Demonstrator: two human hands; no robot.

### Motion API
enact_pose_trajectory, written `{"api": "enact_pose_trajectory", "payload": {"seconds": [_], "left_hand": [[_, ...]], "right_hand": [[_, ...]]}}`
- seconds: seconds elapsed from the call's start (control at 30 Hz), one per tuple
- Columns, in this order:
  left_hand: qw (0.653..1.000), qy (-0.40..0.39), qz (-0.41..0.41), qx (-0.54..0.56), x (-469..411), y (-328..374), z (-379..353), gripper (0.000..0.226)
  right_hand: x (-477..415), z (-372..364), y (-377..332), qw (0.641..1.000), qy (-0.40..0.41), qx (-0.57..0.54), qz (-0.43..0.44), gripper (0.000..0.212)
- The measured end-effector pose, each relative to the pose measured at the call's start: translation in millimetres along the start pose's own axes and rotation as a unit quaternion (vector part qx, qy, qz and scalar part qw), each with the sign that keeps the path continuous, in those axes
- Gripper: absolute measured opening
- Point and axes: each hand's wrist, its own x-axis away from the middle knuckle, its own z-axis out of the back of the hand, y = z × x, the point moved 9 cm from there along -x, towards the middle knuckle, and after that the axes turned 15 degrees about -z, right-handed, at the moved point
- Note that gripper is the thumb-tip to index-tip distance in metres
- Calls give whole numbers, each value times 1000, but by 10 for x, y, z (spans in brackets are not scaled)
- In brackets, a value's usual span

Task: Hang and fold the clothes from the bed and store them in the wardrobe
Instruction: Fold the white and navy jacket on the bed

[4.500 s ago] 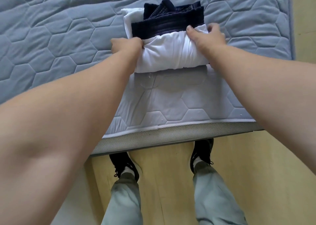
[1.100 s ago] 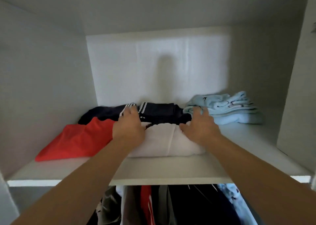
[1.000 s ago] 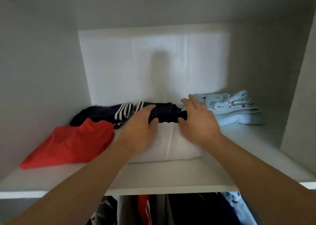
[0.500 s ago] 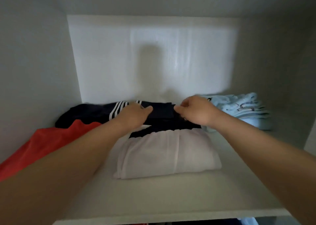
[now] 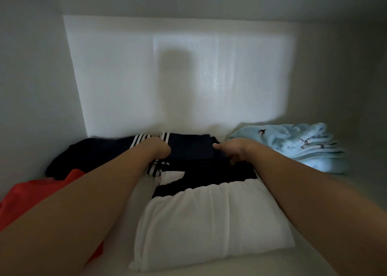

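Fingers curled, my left hand (image 5: 160, 150) and right hand (image 5: 232, 151) grip the folded navy fabric garment (image 5: 192, 150) atop the folded white cloth garment (image 5: 209, 223) on the wardrobe shelf (image 5: 251, 269).

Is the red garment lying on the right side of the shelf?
No, the red garment lies at the far left; the light blue pile sits on the right.

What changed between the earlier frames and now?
A white folded garment under a dark navy folded garment went from bed to wardrobe shelf. Both hands left the white garment's front and moved back onto the navy one: the right hand pinches its edge, the left hand rests on it, fingers hidden. The red garment and light blue folded garment stayed put.
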Motion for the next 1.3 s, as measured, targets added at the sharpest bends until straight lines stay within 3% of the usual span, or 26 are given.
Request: {"api": "enact_pose_trajectory", "payload": {"seconds": [0.2, 0.27, 0.43, 0.53, 0.6, 0.73, 0.83, 0.97, 1.13, 1.3], "left_hand": [[998, -38, 33, 46, -112, 11, -168, 44], [994, -81, 40, 63, -114, -26, -285, 32], [951, -46, 109, 287, -52, -138, -302, 20], [923, -37, 102, 369, -64, 19, -222, 18], [923, -24, 78, 377, -72, 106, -70, 19], [878, -2, 34, 477, -93, 140, 276, 33], [871, 46, 24, 488, -67, -25, 669, 40], [887, 120, 28, 445, 79, -442, 1175, 20], [908, 216, 47, 355, 281, -1045, 1662, 10], [914, 287, 73, 278, 325, -1713, 1866, 9]], "right_hand": [[-219, -228, -106, 996, -77, -34, -17, 37], [-266, -274, -125, 993, -104, -45, -17, 28], [-259, -237, -243, 972, -173, -158, -14, 4], [-181, -61, -398, 967, -161, -195, 13, 11], [-85, 37, -516, 964, -159, -209, 36, 9], [174, 195, -760, 955, -154, -241, 83, 8], [372, 187, -982, 947, -145, -267, 106, 12], [650, -106, -1363, 947, -132, -258, 141, 10], [860, -777, -1842, 958, -144, -189, 158, 3], [874, -1471, -2099, 963, -175, -131, 157, 37]]}}
